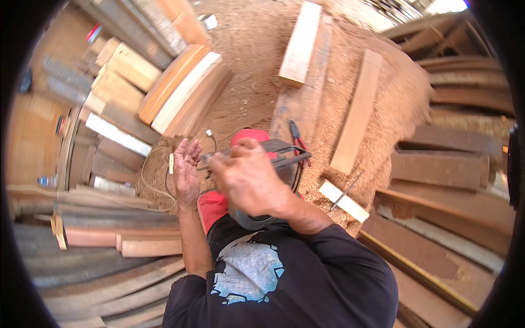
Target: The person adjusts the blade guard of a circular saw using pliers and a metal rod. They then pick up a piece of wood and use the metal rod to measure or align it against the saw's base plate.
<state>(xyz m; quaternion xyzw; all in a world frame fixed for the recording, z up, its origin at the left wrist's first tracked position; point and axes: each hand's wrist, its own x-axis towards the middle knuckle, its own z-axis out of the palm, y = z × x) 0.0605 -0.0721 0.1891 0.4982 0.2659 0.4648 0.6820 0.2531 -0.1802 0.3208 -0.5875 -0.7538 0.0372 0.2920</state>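
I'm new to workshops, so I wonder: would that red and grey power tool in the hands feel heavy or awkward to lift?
Probably heavy for its size: the red and grey power tool has a bulky body with a metal plate. The right hand grips it while the left hand is open beside it. Its trailing pale cord might snag.

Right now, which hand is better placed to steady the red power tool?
Probably the right hand: it already rests on top of the red power tool, fingers curled over it. The left hand is open beside the tool, palm showing, apparently not gripping.

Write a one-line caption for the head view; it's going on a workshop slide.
Both hands, left hand open and right hand gripping, work on a red-and-black power tool above sawdust and planks.
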